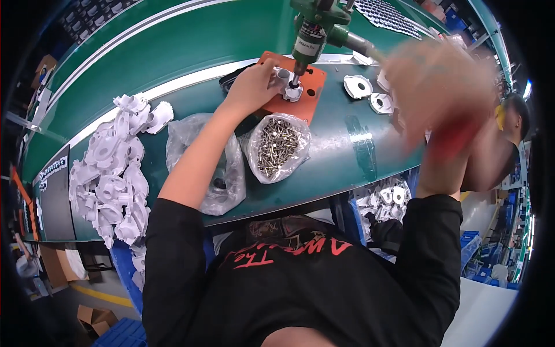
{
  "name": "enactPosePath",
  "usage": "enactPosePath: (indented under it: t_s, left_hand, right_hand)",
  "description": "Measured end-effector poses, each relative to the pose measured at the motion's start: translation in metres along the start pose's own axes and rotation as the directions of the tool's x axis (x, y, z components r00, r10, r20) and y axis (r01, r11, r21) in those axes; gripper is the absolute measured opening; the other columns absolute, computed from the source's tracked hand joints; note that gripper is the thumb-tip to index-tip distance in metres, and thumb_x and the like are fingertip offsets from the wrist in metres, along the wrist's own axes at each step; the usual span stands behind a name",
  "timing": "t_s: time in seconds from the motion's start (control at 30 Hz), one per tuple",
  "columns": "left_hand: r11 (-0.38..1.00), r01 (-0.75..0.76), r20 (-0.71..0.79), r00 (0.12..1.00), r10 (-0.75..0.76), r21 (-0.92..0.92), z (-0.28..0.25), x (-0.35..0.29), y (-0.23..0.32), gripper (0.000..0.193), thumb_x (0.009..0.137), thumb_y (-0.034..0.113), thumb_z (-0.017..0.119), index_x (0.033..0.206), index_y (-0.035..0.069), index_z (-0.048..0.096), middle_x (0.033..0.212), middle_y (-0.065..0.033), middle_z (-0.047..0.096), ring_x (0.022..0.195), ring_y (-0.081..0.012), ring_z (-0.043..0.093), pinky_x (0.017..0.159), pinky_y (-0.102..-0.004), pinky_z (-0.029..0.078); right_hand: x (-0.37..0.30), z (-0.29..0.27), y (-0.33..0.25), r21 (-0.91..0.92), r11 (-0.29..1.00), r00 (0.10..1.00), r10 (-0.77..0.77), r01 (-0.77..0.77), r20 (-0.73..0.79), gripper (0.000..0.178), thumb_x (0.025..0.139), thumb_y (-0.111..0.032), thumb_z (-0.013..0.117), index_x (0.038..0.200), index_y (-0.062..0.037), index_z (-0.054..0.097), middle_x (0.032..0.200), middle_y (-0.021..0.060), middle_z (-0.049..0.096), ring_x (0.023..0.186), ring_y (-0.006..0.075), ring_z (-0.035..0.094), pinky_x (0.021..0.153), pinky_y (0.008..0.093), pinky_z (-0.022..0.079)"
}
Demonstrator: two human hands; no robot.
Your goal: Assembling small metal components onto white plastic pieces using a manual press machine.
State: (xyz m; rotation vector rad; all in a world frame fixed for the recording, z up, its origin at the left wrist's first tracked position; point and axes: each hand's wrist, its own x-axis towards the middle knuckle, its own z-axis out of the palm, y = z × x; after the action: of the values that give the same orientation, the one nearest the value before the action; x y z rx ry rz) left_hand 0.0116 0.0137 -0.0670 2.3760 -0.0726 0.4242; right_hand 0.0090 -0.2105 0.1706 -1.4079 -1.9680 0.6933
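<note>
My left hand (252,87) grips white plastic part (292,93) under green metal press (309,39); right hand (442,95) blurred near grey metal lever (361,44), grip unclear.

2 forearms (199,153) bare, extended forward. Left hand (252,87) angled to the right, fingers (267,68) curled in a grip. Right hand (442,87) raised, heavily blurred throughout; its finger pose and grip cannot be determined.

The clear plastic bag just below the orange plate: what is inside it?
The bag holds a loose heap of small metal screws, some silvery, some yellowish. Only the top layer shows; anything beneath it is covered.
</note>
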Motion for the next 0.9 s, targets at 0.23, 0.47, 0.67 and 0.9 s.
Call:
enactPosePath:
  t_s: [0.23,0.47,0.67,0.9]
  left_hand:
    - [0.933,-0.324,0.061,0.946,0.319,0.158,-0.002,0.020,-0.012,0.039,0.074,0.018,0.069,0.108,0.005,0.055,0.105,-0.0129,0.057,0.102,-0.0322,0.054,0.087,-0.0410,0.043]
    - [0.978,-0.198,0.255,0.951,0.174,0.071,-0.011,0.041,0.005,0.046,0.068,0.030,0.072,0.103,0.005,0.056,0.101,-0.0152,0.057,0.094,-0.0328,0.059,0.081,-0.0411,0.047]
    - [0.907,-0.210,0.244,0.962,0.124,0.366,-0.030,0.047,0.020,0.051,0.069,0.032,0.070,0.114,0.013,0.056,0.103,-0.0153,0.055,0.091,-0.0344,0.061,0.078,-0.0416,0.050]
    - [0.958,-0.093,0.162,0.986,0.050,0.273,-0.055,0.040,-0.013,0.041,0.073,0.029,0.067,0.108,0.010,0.057,0.105,-0.0132,0.056,0.092,-0.0301,0.059,0.081,-0.0365,0.048]
  right_hand:
    - [-0.038,-0.129,0.121,0.598,0.557,0.475,0.367,0.576,-0.800,0.037,0.087,-0.030,0.060,0.115,-0.0087,0.051,0.079,0.0052,0.062,0.063,0.0162,0.059,0.058,0.0270,0.050]
    - [-0.075,-0.043,0.196,0.559,0.818,0.108,0.549,0.134,-0.829,0.044,0.091,-0.040,0.049,0.117,-0.0049,0.052,0.102,0.0100,0.058,0.086,0.0181,0.057,0.071,0.0287,0.045]
    - [-0.143,0.005,0.209,0.517,0.768,0.037,0.570,-0.377,-0.820,0.038,0.090,-0.033,0.051,0.115,-0.0062,0.057,0.107,0.0087,0.062,0.092,0.0147,0.056,0.079,0.0282,0.043]
    - [-0.163,0.068,0.260,-0.026,0.167,0.124,0.611,-0.986,-0.782,0.060,0.085,-0.049,0.056,0.134,-0.0171,0.046,0.137,0.0225,0.041,0.110,0.0394,0.055,0.095,0.0432,0.043]
